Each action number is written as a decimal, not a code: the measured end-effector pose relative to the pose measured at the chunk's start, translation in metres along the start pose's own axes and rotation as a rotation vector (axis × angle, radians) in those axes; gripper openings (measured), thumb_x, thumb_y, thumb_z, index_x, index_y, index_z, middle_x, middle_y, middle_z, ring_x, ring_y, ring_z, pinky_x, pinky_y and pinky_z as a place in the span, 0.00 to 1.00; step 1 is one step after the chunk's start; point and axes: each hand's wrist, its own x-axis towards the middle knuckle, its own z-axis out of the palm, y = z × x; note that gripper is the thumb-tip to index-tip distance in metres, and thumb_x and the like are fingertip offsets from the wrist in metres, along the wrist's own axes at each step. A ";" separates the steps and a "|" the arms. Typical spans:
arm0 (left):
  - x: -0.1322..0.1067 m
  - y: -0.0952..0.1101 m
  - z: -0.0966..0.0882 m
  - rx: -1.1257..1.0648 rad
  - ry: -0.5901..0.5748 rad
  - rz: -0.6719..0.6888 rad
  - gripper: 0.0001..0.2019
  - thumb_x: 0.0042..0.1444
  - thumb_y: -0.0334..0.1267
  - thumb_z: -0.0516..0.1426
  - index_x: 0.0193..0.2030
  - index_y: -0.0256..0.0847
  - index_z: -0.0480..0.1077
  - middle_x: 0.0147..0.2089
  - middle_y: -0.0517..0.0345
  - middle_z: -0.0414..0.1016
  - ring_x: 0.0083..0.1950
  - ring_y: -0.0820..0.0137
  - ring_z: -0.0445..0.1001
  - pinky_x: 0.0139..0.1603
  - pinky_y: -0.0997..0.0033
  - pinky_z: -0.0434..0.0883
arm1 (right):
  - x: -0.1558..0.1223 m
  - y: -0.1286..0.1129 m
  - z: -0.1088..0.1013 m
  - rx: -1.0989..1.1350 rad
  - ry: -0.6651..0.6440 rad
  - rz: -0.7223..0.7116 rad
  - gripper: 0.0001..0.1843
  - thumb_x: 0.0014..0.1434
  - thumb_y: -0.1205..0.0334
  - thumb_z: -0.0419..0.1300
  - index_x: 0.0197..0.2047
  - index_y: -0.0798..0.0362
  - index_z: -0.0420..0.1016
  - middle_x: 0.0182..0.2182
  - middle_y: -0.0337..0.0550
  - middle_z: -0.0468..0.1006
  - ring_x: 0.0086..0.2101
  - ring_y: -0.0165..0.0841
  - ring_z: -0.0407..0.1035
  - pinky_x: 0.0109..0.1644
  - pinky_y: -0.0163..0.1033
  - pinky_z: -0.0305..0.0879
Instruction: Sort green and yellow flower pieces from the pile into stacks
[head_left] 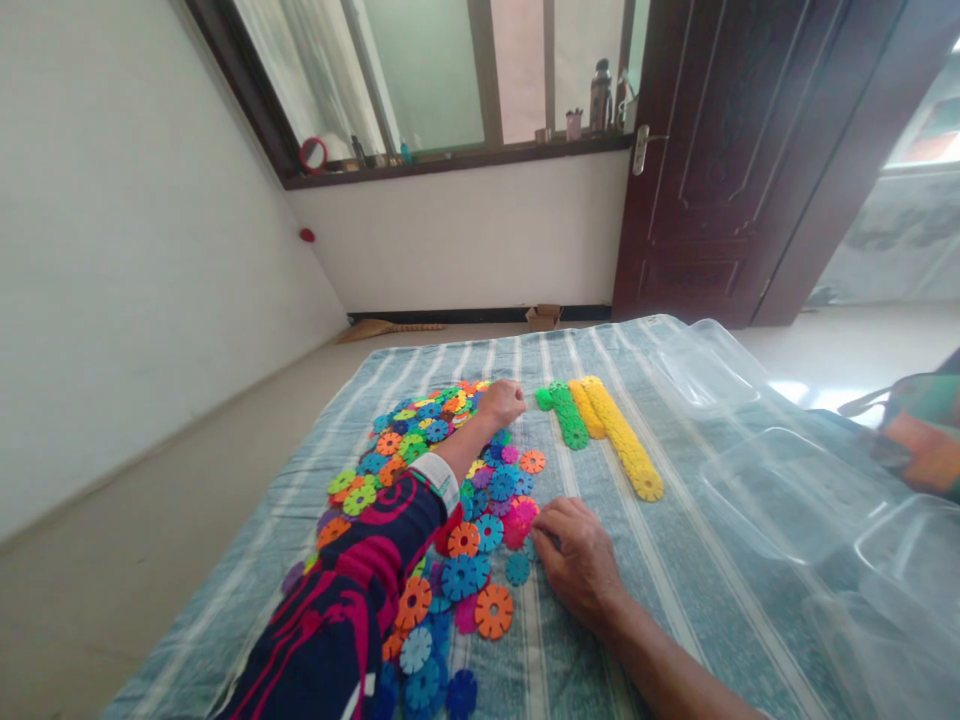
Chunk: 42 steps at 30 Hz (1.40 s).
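A heap of colourful plastic snowflake discs [420,470] lies on a striped blue-green cloth [675,600]. My left hand [501,402] reaches to the far end of the heap, fingers curled down onto the discs there; what it grips is hidden. My right hand [577,560] rests on the cloth beside a pink disc [519,520] and a blue disc [517,568], fingers bent, fingertips touching the discs. Beyond the left hand lie rows of overlapped discs: a green row [566,412] and two yellow rows [622,440].
Clear plastic boxes [795,490] stand along the cloth's right side. A colourful bag [922,430] sits at the far right. Dark wooden door [720,160], windowsill with bottles [600,95], a small cardboard box [544,317] and a broom [382,328] lie on the floor beyond.
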 end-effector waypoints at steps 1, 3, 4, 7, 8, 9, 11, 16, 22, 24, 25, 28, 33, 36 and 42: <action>-0.004 -0.006 -0.009 0.002 -0.034 0.020 0.08 0.43 0.30 0.57 0.29 0.38 0.77 0.30 0.58 0.77 0.36 0.70 0.73 0.37 0.75 0.66 | 0.000 0.000 0.000 0.000 -0.003 0.002 0.10 0.59 0.70 0.58 0.27 0.51 0.74 0.29 0.39 0.74 0.35 0.32 0.64 0.41 0.37 0.55; -0.016 -0.019 -0.025 0.007 -0.107 0.050 0.06 0.38 0.28 0.58 0.24 0.38 0.76 0.24 0.61 0.74 0.32 0.71 0.71 0.33 0.76 0.64 | 0.000 0.000 -0.001 0.003 -0.006 0.003 0.10 0.59 0.70 0.58 0.27 0.51 0.74 0.29 0.39 0.74 0.35 0.32 0.64 0.41 0.37 0.55; -0.023 -0.025 -0.033 0.010 -0.141 0.057 0.05 0.37 0.27 0.58 0.21 0.39 0.75 0.21 0.63 0.71 0.29 0.72 0.70 0.31 0.76 0.63 | -0.001 0.000 -0.001 0.004 -0.006 0.000 0.11 0.60 0.70 0.58 0.27 0.51 0.74 0.29 0.39 0.74 0.35 0.32 0.64 0.41 0.37 0.55; -0.045 -0.042 -0.048 0.037 -0.206 0.068 0.06 0.33 0.25 0.58 0.15 0.39 0.70 0.15 0.65 0.63 0.24 0.74 0.65 0.27 0.76 0.59 | -0.001 0.000 0.000 0.005 -0.002 -0.005 0.10 0.59 0.70 0.57 0.27 0.51 0.75 0.29 0.39 0.74 0.35 0.32 0.64 0.41 0.37 0.55; -0.052 -0.047 -0.051 0.058 -0.229 0.075 0.06 0.33 0.25 0.57 0.14 0.40 0.69 0.15 0.66 0.62 0.24 0.74 0.64 0.27 0.76 0.58 | -0.001 0.001 0.000 0.005 0.000 -0.008 0.10 0.59 0.70 0.57 0.28 0.51 0.75 0.29 0.39 0.74 0.35 0.32 0.64 0.41 0.37 0.55; -0.058 -0.051 -0.053 0.080 -0.246 0.076 0.07 0.33 0.25 0.57 0.13 0.40 0.68 0.15 0.66 0.62 0.24 0.74 0.63 0.26 0.76 0.57 | -0.001 0.001 0.000 0.005 0.004 -0.010 0.11 0.59 0.70 0.57 0.28 0.51 0.75 0.29 0.39 0.74 0.35 0.32 0.64 0.41 0.37 0.56; -0.068 -0.056 -0.053 0.118 -0.256 0.062 0.07 0.34 0.26 0.57 0.14 0.41 0.68 0.15 0.65 0.62 0.24 0.74 0.64 0.26 0.76 0.56 | -0.001 0.001 0.000 -0.001 0.011 -0.015 0.11 0.60 0.69 0.56 0.27 0.51 0.75 0.29 0.39 0.74 0.35 0.32 0.64 0.41 0.37 0.56; -0.079 -0.064 -0.042 0.189 -0.163 -0.025 0.07 0.41 0.33 0.59 0.16 0.41 0.68 0.17 0.62 0.64 0.27 0.71 0.67 0.28 0.75 0.57 | -0.001 0.001 0.000 -0.006 0.016 -0.011 0.11 0.60 0.69 0.56 0.27 0.51 0.75 0.29 0.39 0.74 0.34 0.32 0.65 0.41 0.36 0.56; -0.081 -0.068 -0.025 0.212 -0.086 -0.050 0.04 0.43 0.37 0.62 0.24 0.42 0.72 0.25 0.60 0.72 0.32 0.68 0.72 0.29 0.73 0.57 | -0.001 0.001 0.001 0.003 0.012 -0.013 0.11 0.60 0.69 0.56 0.27 0.51 0.74 0.29 0.39 0.74 0.34 0.32 0.64 0.41 0.36 0.56; -0.081 -0.068 -0.023 0.208 -0.082 -0.055 0.03 0.43 0.36 0.62 0.27 0.42 0.73 0.27 0.60 0.74 0.33 0.68 0.72 0.29 0.74 0.58 | -0.001 0.002 0.001 0.010 0.003 -0.010 0.11 0.60 0.69 0.56 0.27 0.51 0.74 0.29 0.39 0.74 0.35 0.32 0.64 0.41 0.37 0.56; -0.081 -0.068 -0.023 0.204 -0.085 -0.056 0.03 0.42 0.35 0.61 0.27 0.42 0.73 0.27 0.60 0.74 0.33 0.69 0.72 0.30 0.74 0.58 | -0.001 0.001 0.001 0.012 0.001 -0.008 0.11 0.60 0.69 0.56 0.27 0.51 0.74 0.29 0.39 0.74 0.35 0.32 0.64 0.41 0.37 0.56; -0.079 -0.069 -0.024 0.168 -0.091 -0.036 0.02 0.41 0.31 0.60 0.24 0.41 0.73 0.27 0.62 0.73 0.32 0.71 0.71 0.30 0.74 0.59 | -0.001 0.001 0.000 0.010 0.005 -0.006 0.11 0.60 0.69 0.56 0.27 0.51 0.74 0.29 0.39 0.74 0.35 0.32 0.64 0.41 0.37 0.56; -0.075 -0.074 -0.032 0.068 -0.110 -0.045 0.04 0.40 0.28 0.58 0.21 0.40 0.72 0.21 0.64 0.70 0.29 0.72 0.69 0.28 0.76 0.59 | -0.001 0.001 0.000 0.003 0.013 -0.020 0.11 0.60 0.69 0.56 0.27 0.51 0.74 0.29 0.39 0.74 0.35 0.32 0.65 0.41 0.37 0.56; -0.074 -0.075 -0.037 0.050 -0.126 -0.059 0.06 0.39 0.27 0.57 0.22 0.40 0.74 0.21 0.65 0.71 0.29 0.73 0.69 0.29 0.76 0.60 | 0.000 0.000 0.001 0.002 0.019 -0.015 0.11 0.59 0.69 0.57 0.27 0.51 0.75 0.29 0.39 0.74 0.34 0.32 0.65 0.41 0.37 0.56; -0.073 -0.078 -0.043 0.076 -0.120 -0.051 0.06 0.38 0.26 0.58 0.20 0.39 0.74 0.20 0.65 0.71 0.28 0.74 0.69 0.28 0.76 0.59 | 0.000 0.000 0.000 0.003 0.010 -0.017 0.11 0.59 0.70 0.57 0.26 0.51 0.74 0.29 0.39 0.74 0.34 0.32 0.65 0.41 0.36 0.56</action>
